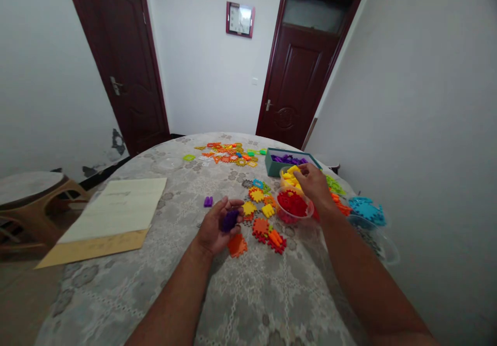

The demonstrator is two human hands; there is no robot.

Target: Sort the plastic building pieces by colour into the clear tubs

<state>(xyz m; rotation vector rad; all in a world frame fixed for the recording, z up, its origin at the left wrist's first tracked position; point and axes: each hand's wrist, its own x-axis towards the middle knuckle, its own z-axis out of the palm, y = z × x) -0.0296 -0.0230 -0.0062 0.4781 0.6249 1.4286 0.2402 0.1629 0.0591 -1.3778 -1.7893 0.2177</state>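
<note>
My left hand (219, 225) is closed around a dark purple plastic building piece (230, 221), above the tablecloth. Just below it lies an orange square piece (237, 245) with toothed edges. At the right, my right hand (312, 181) reaches over a tub of yellow pieces (289, 181), its fingertips pinched on a yellow piece (294, 170) at the top. Nearer to me stands a clear tub (295, 217) full of red pieces (292, 203). Between the hands are loose gear-shaped pieces, including a yellow one (249, 208) and an orange one (260, 227).
Behind the tubs is a green box (274, 168) of purple pieces. Blue pieces (367, 210) fill a container at the right edge. Mixed pieces (227, 153) lie at the far side. Paper sheets (116, 206) are on the left, and a small purple piece (208, 201) lies nearer.
</note>
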